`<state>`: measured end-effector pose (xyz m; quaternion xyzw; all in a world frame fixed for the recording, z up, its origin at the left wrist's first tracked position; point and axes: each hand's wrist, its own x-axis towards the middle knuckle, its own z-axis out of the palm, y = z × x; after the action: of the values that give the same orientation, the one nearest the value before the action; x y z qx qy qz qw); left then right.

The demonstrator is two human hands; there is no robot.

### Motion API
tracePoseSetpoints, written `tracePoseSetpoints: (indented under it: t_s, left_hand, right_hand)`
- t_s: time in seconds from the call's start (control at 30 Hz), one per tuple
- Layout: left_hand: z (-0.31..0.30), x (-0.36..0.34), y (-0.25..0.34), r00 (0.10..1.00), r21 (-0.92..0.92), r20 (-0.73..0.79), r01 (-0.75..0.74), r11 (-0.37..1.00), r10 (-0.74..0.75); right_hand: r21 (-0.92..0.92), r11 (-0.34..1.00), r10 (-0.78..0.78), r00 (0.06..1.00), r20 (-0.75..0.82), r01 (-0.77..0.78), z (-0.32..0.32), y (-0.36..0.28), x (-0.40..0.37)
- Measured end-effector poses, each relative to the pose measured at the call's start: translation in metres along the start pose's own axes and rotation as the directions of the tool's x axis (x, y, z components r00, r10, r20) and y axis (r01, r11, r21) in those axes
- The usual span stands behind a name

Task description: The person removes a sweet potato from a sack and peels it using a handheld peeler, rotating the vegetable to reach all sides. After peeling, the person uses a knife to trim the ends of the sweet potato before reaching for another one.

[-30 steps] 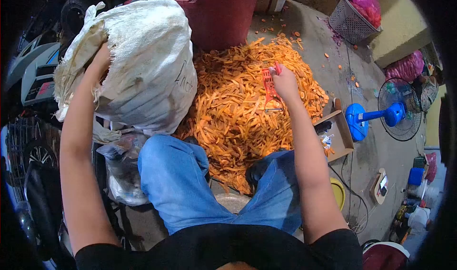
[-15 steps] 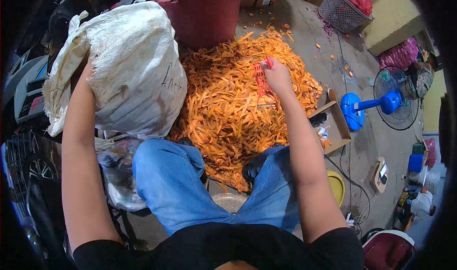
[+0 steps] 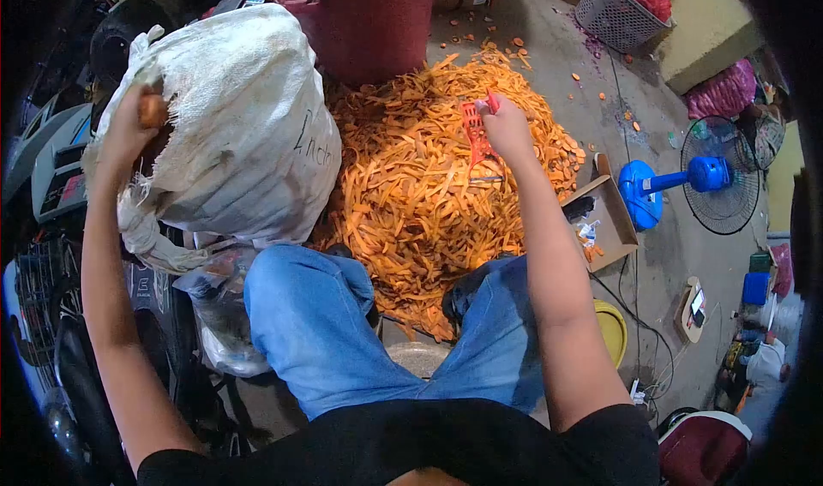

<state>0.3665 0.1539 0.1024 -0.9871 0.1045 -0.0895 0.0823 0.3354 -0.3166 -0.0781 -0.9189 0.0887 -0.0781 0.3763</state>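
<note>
Left grip (image 3: pixel 125 132) is closed round a carrot (image 3: pixel 153 111) at the mouth of the white sack (image 3: pixel 249 126); right grip (image 3: pixel 508 129) holds a red peeler (image 3: pixel 475 133) over orange peelings (image 3: pixel 411 203).

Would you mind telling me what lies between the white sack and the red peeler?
In the head view, orange peelings fill the stretch between sack and peeler.
</note>
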Motion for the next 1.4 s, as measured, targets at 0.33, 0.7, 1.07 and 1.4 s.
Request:
tracePoseSetpoints:
  t_s: [0.33, 0.7, 1.07, 1.4]
  left_hand:
    - [-0.063, -0.120, 0.104, 0.741, -0.577, -0.642, -0.299, 0.761, -0.196]
    - [0.036, -0.070, 0.253, 0.865, -0.867, -0.475, -0.429, 0.253, -0.159]
    - [0.084, -0.058, 0.299, 0.977, -0.967, -0.020, 0.034, -0.252, 0.211]
    - [0.111, -0.061, 0.296, 0.703, -0.749, 0.433, 0.629, -0.209, 0.564]
  right_hand:
    - [0.046, 0.998, 0.040, 0.998, 0.041, -0.042, 0.009, -0.005, -0.003]
    - [0.826, 0.358, 0.235, 0.898, 0.371, -0.435, 0.019, -0.028, -0.023]
    - [0.930, 0.074, 0.193, 0.920, 0.340, -0.360, 0.012, -0.007, -0.006]
    - [0.899, 0.395, 0.111, 0.981, 0.156, -0.188, 0.019, -0.029, -0.017]
